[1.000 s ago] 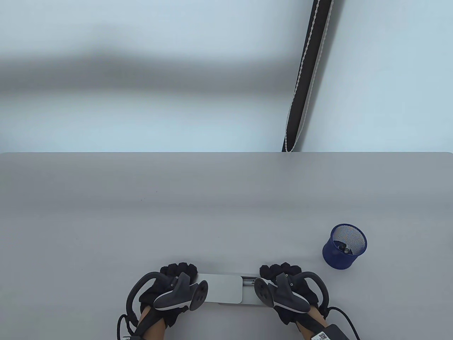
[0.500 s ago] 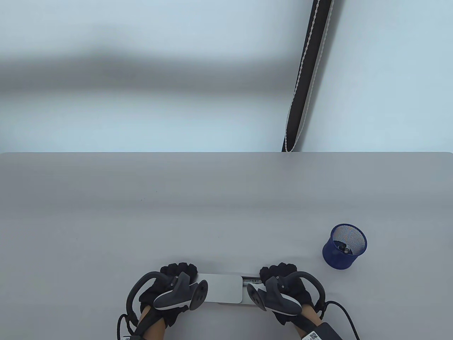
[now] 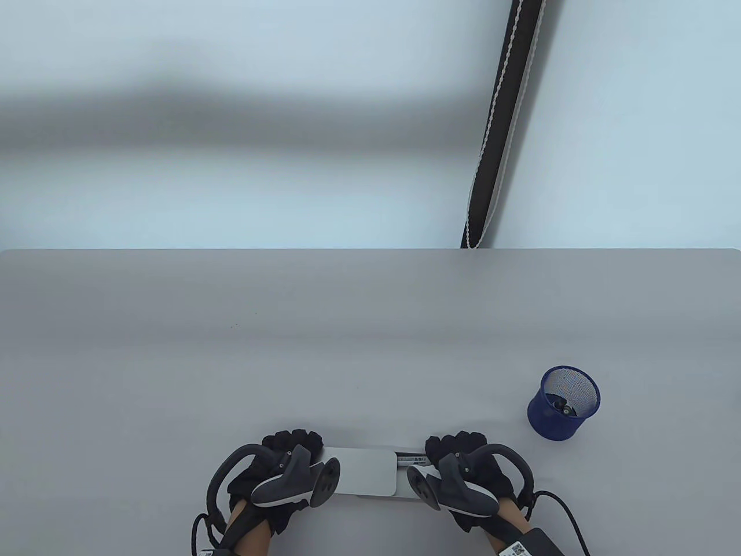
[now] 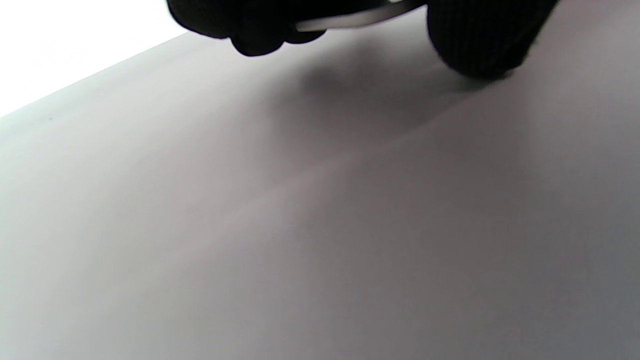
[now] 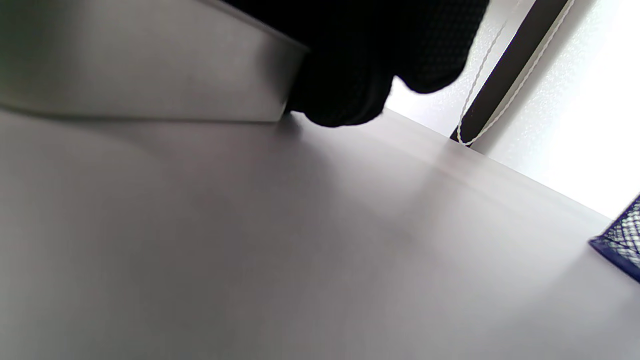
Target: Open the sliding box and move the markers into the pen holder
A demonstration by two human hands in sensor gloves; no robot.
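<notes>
From the table view, a plain grey table (image 3: pixel 370 347) runs the width of the picture under a pale wall, where a dark vertical strip (image 3: pixel 501 121) with a white beaded cord (image 3: pixel 492 116) comes down to the table's far edge. Near the front edge lies the flat silver sliding box (image 3: pixel 365 472), its lid drawn a little to the left so that a narrow gap at its right end shows a marker (image 3: pixel 412 459) inside. The left hand (image 3: pixel 278 472) grips the box's left end, knuckles up and fingers curled over the far edge; the right hand (image 3: pixel 469 469) grips the right end the same way. A blue mesh pen holder (image 3: pixel 563 403) stands well apart to the right, with dark items already in it. In the left wrist view, the table slopes away under a bright wall, and black gloved fingers (image 4: pixel 250 25) at the top edge curl round a thin pale edge of the box. In the right wrist view, the box's grey side wall fills the upper left, gloved fingers (image 5: pixel 345 95) wrapped round its corner and touching the table; the pen holder's rim shows at the right edge.
</notes>
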